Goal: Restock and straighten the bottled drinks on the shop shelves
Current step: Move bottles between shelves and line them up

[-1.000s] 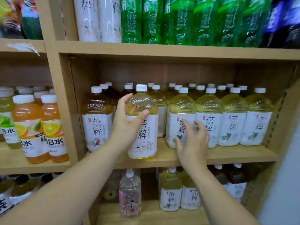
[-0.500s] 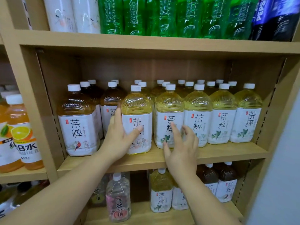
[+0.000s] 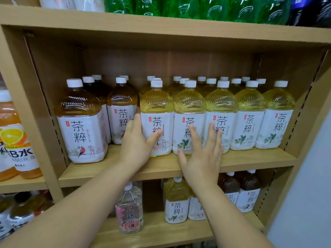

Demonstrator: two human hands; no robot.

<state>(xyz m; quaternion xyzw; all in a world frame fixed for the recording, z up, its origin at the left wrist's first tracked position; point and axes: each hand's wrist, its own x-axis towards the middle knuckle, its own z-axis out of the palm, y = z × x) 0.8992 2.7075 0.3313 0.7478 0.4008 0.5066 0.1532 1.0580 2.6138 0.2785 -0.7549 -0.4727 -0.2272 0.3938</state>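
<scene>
A yellow tea bottle (image 3: 156, 111) with a white cap and white label stands upright on the middle wooden shelf (image 3: 250, 160), at the left end of a front row of like yellow tea bottles (image 3: 249, 111). My left hand (image 3: 138, 145) grips its lower left side, thumb across the label. My right hand (image 3: 202, 154) is flat, fingers spread, against the two neighbouring bottles (image 3: 189, 111). Left of them stand amber tea bottles (image 3: 80, 119), one forward near the shelf edge, another (image 3: 121, 108) set further back.
Green bottles (image 3: 197, 8) line the shelf above. The lower shelf (image 3: 161, 231) holds a pink-labelled clear bottle (image 3: 129, 210), a yellow tea bottle (image 3: 176, 199) and dark tea bottles (image 3: 249, 190). Orange drinks (image 3: 16, 136) fill the left bay. A pale wall (image 3: 308, 194) is at right.
My left hand has pushed the yellow bottle back from the shelf's front edge into line with the row. My right hand has risen from one bottle's base and spread across two labels.
</scene>
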